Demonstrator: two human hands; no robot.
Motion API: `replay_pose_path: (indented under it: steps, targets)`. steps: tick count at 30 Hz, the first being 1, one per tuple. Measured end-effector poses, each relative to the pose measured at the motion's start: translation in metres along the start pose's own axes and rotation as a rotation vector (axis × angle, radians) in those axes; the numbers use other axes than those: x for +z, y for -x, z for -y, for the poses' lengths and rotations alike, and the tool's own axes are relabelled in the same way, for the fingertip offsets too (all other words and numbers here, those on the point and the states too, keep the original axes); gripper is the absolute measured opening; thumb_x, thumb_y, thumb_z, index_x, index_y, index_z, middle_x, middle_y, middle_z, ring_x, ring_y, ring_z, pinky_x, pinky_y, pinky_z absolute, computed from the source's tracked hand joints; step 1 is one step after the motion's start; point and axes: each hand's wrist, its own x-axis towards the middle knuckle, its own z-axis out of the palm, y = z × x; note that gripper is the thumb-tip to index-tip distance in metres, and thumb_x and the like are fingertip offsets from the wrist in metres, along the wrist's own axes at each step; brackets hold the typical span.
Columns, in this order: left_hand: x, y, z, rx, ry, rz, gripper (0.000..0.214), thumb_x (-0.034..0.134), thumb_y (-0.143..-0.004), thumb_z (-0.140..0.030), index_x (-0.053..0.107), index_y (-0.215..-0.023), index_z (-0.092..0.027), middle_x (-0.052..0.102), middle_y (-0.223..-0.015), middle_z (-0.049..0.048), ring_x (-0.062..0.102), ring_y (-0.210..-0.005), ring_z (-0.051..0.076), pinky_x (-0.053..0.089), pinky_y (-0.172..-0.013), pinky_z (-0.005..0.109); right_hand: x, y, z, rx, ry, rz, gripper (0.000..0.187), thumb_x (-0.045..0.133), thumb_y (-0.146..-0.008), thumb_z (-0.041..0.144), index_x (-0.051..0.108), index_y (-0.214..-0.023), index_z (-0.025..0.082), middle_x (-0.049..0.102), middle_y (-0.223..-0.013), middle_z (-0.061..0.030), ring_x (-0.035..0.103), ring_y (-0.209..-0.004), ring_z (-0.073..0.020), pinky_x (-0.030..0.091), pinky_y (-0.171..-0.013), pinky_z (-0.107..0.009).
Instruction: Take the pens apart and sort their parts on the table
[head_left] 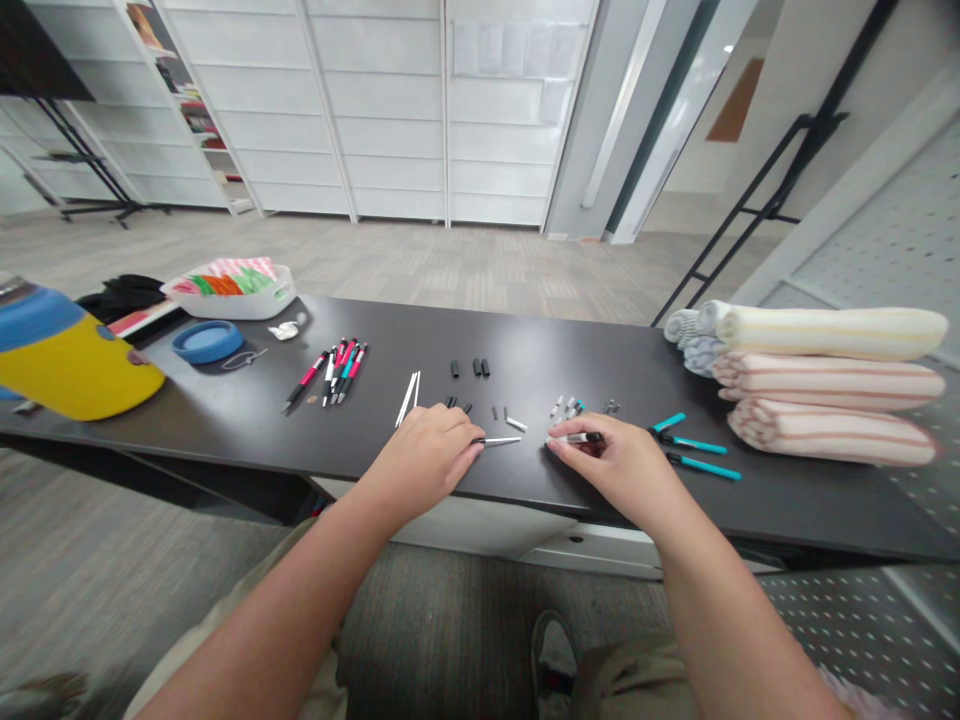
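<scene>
My left hand (427, 450) is closed over the dark table, its fingertips pinching a slim white pen refill (502, 441) that points right. Between the thumb and fingers of my right hand (611, 455) is a short white and black pen piece (581, 438). The refill's tip and this piece are apart. Loose white refills (407, 400) lie beyond my left hand. Black grip sleeves (480, 367) and small white pen parts (516, 424) are farther back. Just beyond my right hand sits a cluster of small clear and teal parts (566, 407).
Assembled pens (345, 370) lie to the left, teal pen barrels (697, 444) to the right. Rolled towels (832, 380) are stacked at the right end. A yellow and blue container (67, 350), a blue lid (206, 342) and a white basket (255, 303) occupy the left end.
</scene>
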Motion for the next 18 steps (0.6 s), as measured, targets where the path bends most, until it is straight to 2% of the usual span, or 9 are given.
replay_pose_path:
  steps: [4,7,11,14,18]
  targets:
    - [0.001,0.001,0.001,0.002,0.005,-0.007,0.023,0.052,-0.108,-0.030,0.071,-0.117,-0.021,0.072,-0.111,0.0080,0.062,-0.103,0.025,0.046,-0.090,0.040,0.002,0.000,-0.002,0.032,-0.006,-0.018,0.024,0.071,-0.090,0.046,0.082,-0.095,0.025,0.079,-0.081,-0.0024,0.069,-0.064,-0.0203,0.052,-0.065,-0.032]
    - [0.001,0.001,0.002,0.005,-0.005,-0.005,0.023,0.053,-0.108,-0.031,0.072,-0.117,-0.021,0.071,-0.111,0.0082,0.062,-0.103,0.025,0.046,-0.089,0.040,0.003,0.000,-0.002,0.024,-0.019,-0.043,0.028,0.067,-0.094,0.049,0.080,-0.097,0.025,0.079,-0.082,-0.0025,0.070,-0.067,-0.0209,0.050,-0.065,-0.032]
    - [0.001,0.000,0.002,0.009,-0.010,0.005,0.022,0.055,-0.107,-0.031,0.072,-0.117,-0.021,0.071,-0.111,0.0080,0.062,-0.103,0.025,0.046,-0.090,0.040,0.006,0.000,0.004,-0.096,0.075,-0.165,0.032,0.056,-0.103,0.047,0.073,-0.091,0.022,0.075,-0.088,-0.0059,0.070,-0.081,-0.0232,0.049,-0.074,-0.033]
    - [0.000,0.000,0.001,0.007,-0.004,0.012,0.022,0.055,-0.107,-0.030,0.073,-0.117,-0.021,0.070,-0.111,0.0078,0.062,-0.103,0.025,0.047,-0.090,0.040,0.012,0.000,0.012,-0.210,0.178,-0.209,0.036,0.047,-0.107,0.041,0.061,-0.080,0.022,0.068,-0.082,-0.0082,0.065,-0.080,-0.0238,0.046,-0.074,-0.034]
    - [0.000,0.000,0.002,0.010,0.006,-0.003,0.023,0.056,-0.106,-0.030,0.073,-0.119,-0.022,0.070,-0.111,0.0082,0.062,-0.103,0.025,0.047,-0.089,0.040,0.024,-0.001,0.023,-0.249,0.205,-0.174,0.027,0.041,-0.109,0.031,0.061,-0.095,0.021,0.071,-0.092,-0.0094,0.067,-0.086,-0.0239,0.047,-0.078,-0.034]
